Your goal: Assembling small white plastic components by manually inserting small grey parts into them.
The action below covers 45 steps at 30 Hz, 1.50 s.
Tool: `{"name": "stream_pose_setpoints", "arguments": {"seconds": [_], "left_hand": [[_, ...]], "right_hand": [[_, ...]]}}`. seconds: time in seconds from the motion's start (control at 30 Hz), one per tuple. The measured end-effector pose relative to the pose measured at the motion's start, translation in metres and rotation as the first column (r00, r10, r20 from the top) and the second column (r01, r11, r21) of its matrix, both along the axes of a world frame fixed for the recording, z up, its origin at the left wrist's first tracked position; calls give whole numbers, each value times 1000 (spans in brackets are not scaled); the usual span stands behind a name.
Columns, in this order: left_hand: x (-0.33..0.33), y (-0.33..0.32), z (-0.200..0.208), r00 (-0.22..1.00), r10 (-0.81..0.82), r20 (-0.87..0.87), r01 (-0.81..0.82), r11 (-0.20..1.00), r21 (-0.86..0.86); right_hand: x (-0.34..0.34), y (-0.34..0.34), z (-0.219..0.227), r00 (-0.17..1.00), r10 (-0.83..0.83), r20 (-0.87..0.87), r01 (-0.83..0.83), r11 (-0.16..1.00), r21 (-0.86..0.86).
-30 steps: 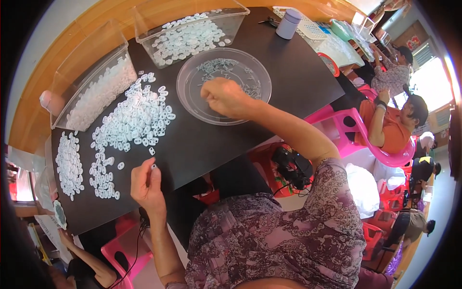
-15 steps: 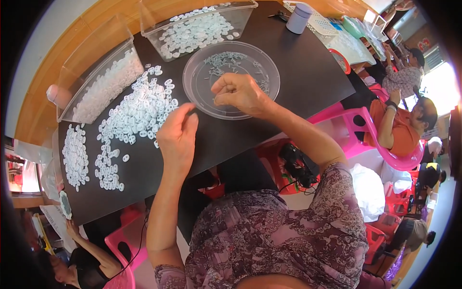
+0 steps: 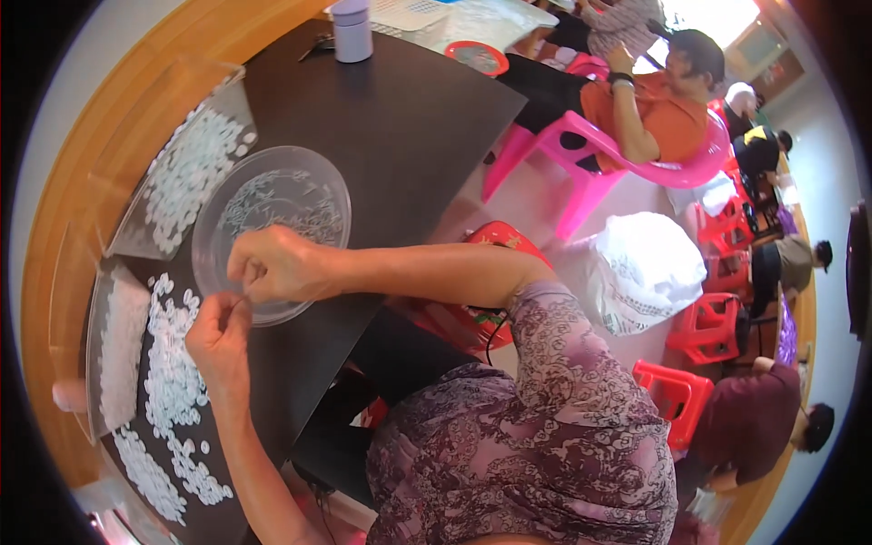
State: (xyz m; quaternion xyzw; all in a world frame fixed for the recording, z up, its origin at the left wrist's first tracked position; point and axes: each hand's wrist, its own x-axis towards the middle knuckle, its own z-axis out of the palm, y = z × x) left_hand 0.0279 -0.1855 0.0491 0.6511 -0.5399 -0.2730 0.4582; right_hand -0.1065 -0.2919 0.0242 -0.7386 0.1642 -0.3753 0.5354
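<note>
My left hand (image 3: 220,338) and my right hand (image 3: 283,263) almost meet over the near rim of a round clear plastic tray (image 3: 211,241). Thumb and fingers of the left one are pinched together; those of the right are curled in. Whatever they hold is too small or hidden to make out. Many small thin grey pins (image 3: 313,218) are scattered in the tray. A heap of small white oval pieces with holes (image 3: 173,363) spreads on the dark table beside my left hand, and a smaller pile of white pieces (image 3: 150,477) lies nearer me.
Along the table's left side stand two clear bins, one of white oval discs (image 3: 195,173), one of translucent white pieces (image 3: 123,354). A lilac cup (image 3: 352,34) is at the far edge. Rightward are a pink chair (image 3: 581,159) with a seated person, a white plastic bag (image 3: 649,272) and red stools (image 3: 708,331).
The view has swung to the right, so the table sits further left in it. My hands have come together from apart, meeting at the tray's near rim.
</note>
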Motion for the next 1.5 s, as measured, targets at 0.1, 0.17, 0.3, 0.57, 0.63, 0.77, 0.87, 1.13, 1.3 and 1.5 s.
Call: {"name": "stream_pose_setpoints", "arguments": {"seconds": [0.1,0.17,0.3,0.57,0.63,0.77,0.87,1.13,1.3,1.5], "left_hand": [[0,-5,2,995,34,-93,-24,994,111],[-9,-4,4,999,26,-25,-24,998,58],[-6,-3,-3,961,29,276,5,993,-119],[2,-7,6,971,65,231,-72,997,24],[5,-11,10,977,97,192,-112,991,70],[19,-13,-1,979,132,156,-149,983,105],[21,-10,0,978,112,177,-141,976,164],[13,38,-1,961,206,-187,-207,978,16],[7,81,-20,717,199,-668,-277,961,-12],[-9,119,-26,590,252,-767,-411,912,-17]], "right_hand": [[-3,0,-1,995,-71,65,70,997,16],[-3,-2,-4,993,-89,78,88,996,21],[0,-5,-7,999,-10,46,5,993,122],[7,2,-11,999,-21,-29,21,1000,8],[4,2,-8,999,4,-35,-5,1000,-19],[5,-2,-8,995,-88,-48,56,881,-469],[4,-10,-15,991,-129,-34,87,818,-568],[-10,16,12,976,-81,-203,19,958,-287],[1,58,16,983,100,-156,-96,995,36],[17,97,5,962,247,-114,-218,951,221]]}}
